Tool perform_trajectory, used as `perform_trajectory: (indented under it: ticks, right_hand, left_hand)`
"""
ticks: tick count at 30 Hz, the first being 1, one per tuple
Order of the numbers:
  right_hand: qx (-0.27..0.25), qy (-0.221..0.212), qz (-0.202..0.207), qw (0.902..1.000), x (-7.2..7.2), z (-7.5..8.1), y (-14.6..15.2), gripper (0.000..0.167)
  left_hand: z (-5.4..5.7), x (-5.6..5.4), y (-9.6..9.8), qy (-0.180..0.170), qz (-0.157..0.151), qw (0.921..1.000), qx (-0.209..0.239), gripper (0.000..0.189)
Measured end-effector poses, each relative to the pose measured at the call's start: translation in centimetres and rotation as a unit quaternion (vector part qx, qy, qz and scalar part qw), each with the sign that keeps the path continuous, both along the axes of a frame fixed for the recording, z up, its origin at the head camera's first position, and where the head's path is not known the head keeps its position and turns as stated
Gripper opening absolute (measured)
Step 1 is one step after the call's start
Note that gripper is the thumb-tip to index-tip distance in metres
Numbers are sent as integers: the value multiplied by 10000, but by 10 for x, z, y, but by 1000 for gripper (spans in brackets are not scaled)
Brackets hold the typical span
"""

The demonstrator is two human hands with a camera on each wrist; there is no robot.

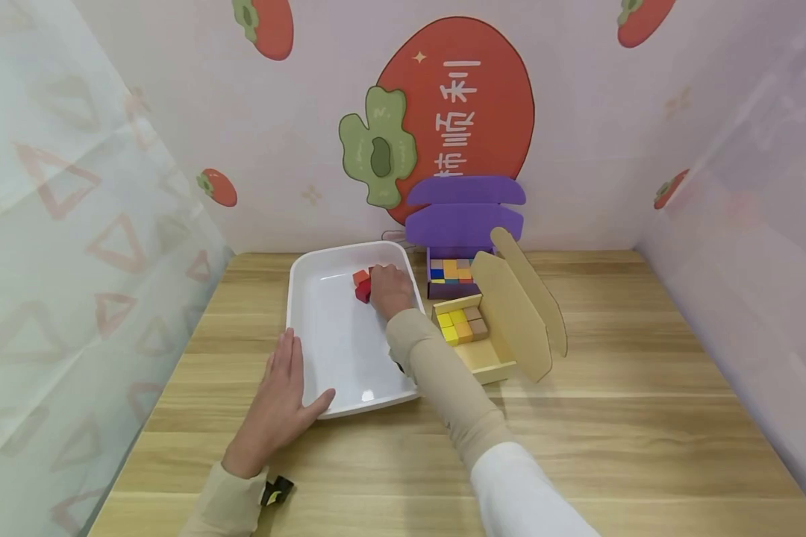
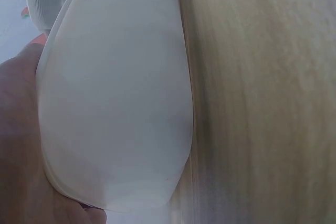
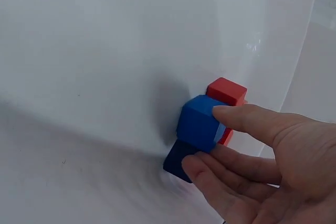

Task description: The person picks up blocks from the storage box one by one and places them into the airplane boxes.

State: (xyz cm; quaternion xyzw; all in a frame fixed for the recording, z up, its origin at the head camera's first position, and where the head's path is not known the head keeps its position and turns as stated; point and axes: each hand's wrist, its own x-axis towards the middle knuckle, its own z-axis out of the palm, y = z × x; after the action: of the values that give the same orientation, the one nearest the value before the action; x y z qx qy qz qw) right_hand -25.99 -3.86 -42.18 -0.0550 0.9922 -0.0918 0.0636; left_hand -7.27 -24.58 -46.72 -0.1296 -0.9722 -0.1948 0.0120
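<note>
My left hand (image 1: 278, 395) rests against the near left corner of the white tray (image 1: 295, 298), fingers straight along its outer side and thumb over the near rim. The left wrist view shows that hand (image 2: 18, 140) beside the tray's outer wall (image 2: 115, 98). Inside the tray, toward its far right, is my right hand (image 1: 391, 289). In the right wrist view its fingers pinch a blue cube (image 3: 198, 123). A dark blue cube (image 3: 178, 158) lies just under the fingertips, and a red cube (image 3: 227, 90) sits behind. Red cubes (image 1: 364, 291) and an orange one (image 1: 360, 277) show left of the hand.
Right of the tray, an open yellow box (image 1: 490, 354) holds yellow, orange and brown cubes (image 1: 457, 321), its lid leaning right. Behind it stands an open purple box (image 1: 453, 224) with mixed-colour cubes (image 1: 450, 270). A small black object (image 1: 278, 490) is by the left sleeve.
</note>
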Motion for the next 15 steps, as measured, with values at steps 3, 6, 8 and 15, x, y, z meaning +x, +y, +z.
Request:
perform_trajectory:
  ticks: [3, 6, 8, 15]
  right_hand:
    - [-244, 77, 55, 9997, 5, 7, 5, 26]
    - [-541, 184, 176, 9982, 15, 23, 15, 28]
    - [-658, 179, 204, 9975, 20, 34, 23, 32]
    - [-1011, 51, -197, 9947, 41, 65, 58, 41]
  left_hand:
    - [0, 1, 1, -26, 21, 10000, -24, 111]
    - [1, 1, 1, -24, 36, 10000, 0, 111]
    - [2, 1, 2, -17, 39, 10000, 5, 111]
    - [2, 1, 2, 0, 11, 10000, -40, 110]
